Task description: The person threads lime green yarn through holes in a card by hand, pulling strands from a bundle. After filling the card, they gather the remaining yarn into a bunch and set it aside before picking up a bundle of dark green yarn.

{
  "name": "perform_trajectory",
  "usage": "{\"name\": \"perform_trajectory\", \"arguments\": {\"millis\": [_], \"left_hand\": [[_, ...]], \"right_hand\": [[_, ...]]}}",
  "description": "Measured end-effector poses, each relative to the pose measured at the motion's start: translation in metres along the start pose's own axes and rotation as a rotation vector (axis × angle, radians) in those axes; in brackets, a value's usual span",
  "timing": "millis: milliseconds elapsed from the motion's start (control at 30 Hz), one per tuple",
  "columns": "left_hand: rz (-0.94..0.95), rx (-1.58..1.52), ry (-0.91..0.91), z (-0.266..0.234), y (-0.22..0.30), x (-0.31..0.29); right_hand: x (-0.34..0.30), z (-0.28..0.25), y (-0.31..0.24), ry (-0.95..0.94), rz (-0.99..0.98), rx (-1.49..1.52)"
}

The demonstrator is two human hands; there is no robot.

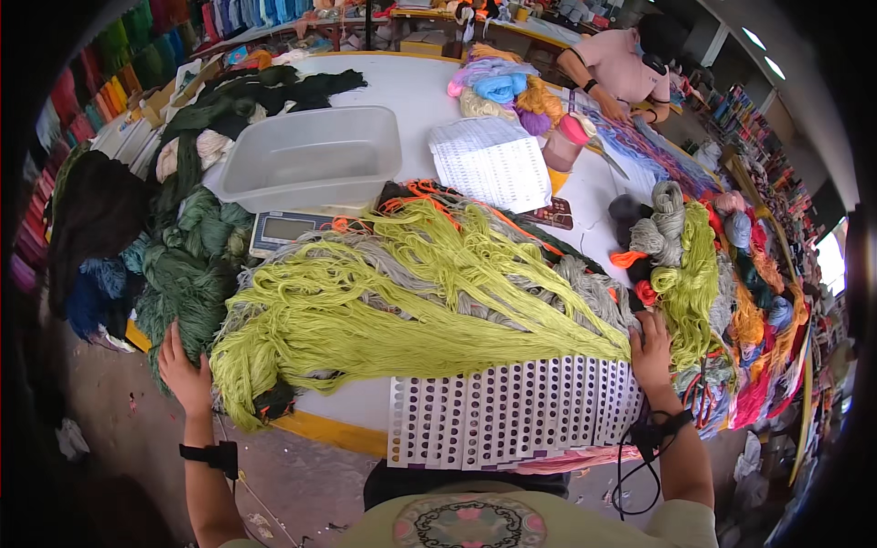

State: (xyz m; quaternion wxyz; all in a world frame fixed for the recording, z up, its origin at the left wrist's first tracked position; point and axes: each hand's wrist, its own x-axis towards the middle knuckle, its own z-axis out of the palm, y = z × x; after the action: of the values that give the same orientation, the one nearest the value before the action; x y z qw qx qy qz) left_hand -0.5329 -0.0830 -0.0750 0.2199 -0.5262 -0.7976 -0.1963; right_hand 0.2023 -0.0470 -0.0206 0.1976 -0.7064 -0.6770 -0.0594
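Observation:
A large spread of lime-green yarn (438,324) lies across the table in front of me, over grey yarn (356,265) and some orange strands. My left hand (185,373) is open at its left end, fingers and thumb apart, against a pile of dark green yarn (187,283). At the right, where the lime strands draw together, my right hand (651,354) rests with fingers stretched out, its thumb side beside the strands. A white card with rows of dark round holes or spots (512,411) lies under the yarn's near edge.
Behind the yarn stand a translucent plastic bin (315,155) and a digital scale (285,230). A printed sheet (493,163), a pink-lidded jar (565,142) and a phone-like object (553,214) lie farther back. Coloured hanks (690,283) crowd the right; another person (626,68) works beyond.

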Motion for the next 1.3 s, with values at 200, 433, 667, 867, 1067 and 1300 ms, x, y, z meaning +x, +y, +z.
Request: {"name": "perform_trajectory", "arguments": {"millis": [200, 433, 667, 867, 1067, 1300], "left_hand": [[0.001, 0.003, -0.010, -0.0007, 0.0025, 0.0007], [0.007, -0.001, 0.005, 0.0008, 0.0013, 0.0010], [0.013, -0.003, 0.012, -0.0021, 0.0046, 0.0013], [0.013, -0.004, 0.020, 0.0015, 0.0003, 0.0003], [0.016, -0.013, 0.024, 0.0019, 0.0000, 0.0006], [0.025, -0.028, 0.018, 0.0029, -0.0019, 0.0002]], "right_hand": [[-0.0003, -0.0010, -0.0011, -0.008, 0.020, -0.008], [0.0002, -0.0020, -0.0019, 0.004, 0.013, -0.010], [-0.0010, -0.0013, -0.0025, 0.040, -0.014, -0.022], [-0.0013, -0.0008, -0.0016, 0.025, 0.000, -0.009], [-0.0006, -0.0015, -0.0017, 0.027, -0.007, -0.009], [-0.0007, -0.0007, -0.0009, 0.033, -0.010, -0.010]]}}
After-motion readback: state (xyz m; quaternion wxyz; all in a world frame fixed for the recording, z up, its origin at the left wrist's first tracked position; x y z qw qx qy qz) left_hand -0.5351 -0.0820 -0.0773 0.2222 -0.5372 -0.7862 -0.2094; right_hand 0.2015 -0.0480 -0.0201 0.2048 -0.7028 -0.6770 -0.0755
